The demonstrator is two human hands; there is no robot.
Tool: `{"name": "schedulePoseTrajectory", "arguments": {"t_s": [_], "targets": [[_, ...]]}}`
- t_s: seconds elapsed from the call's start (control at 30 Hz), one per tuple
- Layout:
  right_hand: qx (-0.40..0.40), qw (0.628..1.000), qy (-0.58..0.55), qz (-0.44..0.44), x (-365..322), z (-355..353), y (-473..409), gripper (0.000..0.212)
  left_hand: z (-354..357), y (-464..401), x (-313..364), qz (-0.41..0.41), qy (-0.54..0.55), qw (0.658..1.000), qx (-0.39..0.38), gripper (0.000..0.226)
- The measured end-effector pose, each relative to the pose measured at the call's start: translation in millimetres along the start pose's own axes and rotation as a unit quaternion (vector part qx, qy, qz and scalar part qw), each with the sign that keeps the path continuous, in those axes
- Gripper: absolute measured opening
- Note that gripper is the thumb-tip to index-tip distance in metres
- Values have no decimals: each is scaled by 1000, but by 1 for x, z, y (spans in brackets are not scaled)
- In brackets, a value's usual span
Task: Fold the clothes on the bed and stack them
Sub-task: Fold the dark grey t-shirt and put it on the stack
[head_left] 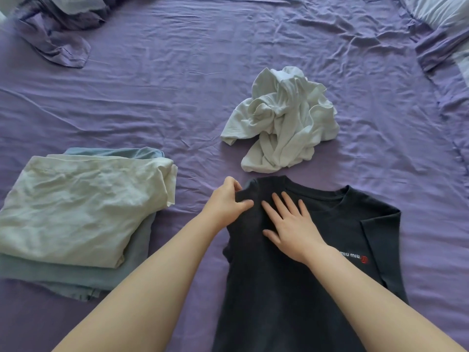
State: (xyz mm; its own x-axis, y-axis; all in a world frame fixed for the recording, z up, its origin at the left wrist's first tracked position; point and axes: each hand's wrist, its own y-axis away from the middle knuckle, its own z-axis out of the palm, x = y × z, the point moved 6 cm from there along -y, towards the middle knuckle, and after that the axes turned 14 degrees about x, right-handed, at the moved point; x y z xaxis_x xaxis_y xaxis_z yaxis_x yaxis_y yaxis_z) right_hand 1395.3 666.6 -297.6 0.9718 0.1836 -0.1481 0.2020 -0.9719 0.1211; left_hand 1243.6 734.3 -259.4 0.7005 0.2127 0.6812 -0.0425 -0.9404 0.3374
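— What's the surface?
— A bed (177, 80) under a wrinkled purple sheet, with a bunched blanket (55, 29) in the far left corner and a pillow (441, 11) far right.
— And the clothes?
— A dark T-shirt (291, 288) lies spread near the front edge. A crumpled white shirt (281, 120) sits just beyond it. To the left, a folded cream garment (76, 209) rests on a folded blue one (76, 278).
— The hands?
— The left hand (228, 201) pinches the dark T-shirt's left shoulder, fingers curled around the cloth. The right hand (291, 229) lies flat on the chest, fingers straight and spread, holding nothing.
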Motion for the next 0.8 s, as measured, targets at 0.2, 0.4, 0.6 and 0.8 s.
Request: {"name": "schedulePoseTrajectory", "arguments": {"t_s": [0.2,0.4,0.6,0.8], "targets": [[-13,999,29,-19,-5,5,18,71,-9,1,-16,-87,-132,987,7,43],[-6,999,32,6,-11,1,19,70,-16,8,-15,-130,-64,985,93,20],[8,999,25,22,2,-6,46,68,7,29,4,-124,-15,990,61,32],[11,999,24,44,17,-4,81,66,30,37,11,-98,185,978,8,34]]}}
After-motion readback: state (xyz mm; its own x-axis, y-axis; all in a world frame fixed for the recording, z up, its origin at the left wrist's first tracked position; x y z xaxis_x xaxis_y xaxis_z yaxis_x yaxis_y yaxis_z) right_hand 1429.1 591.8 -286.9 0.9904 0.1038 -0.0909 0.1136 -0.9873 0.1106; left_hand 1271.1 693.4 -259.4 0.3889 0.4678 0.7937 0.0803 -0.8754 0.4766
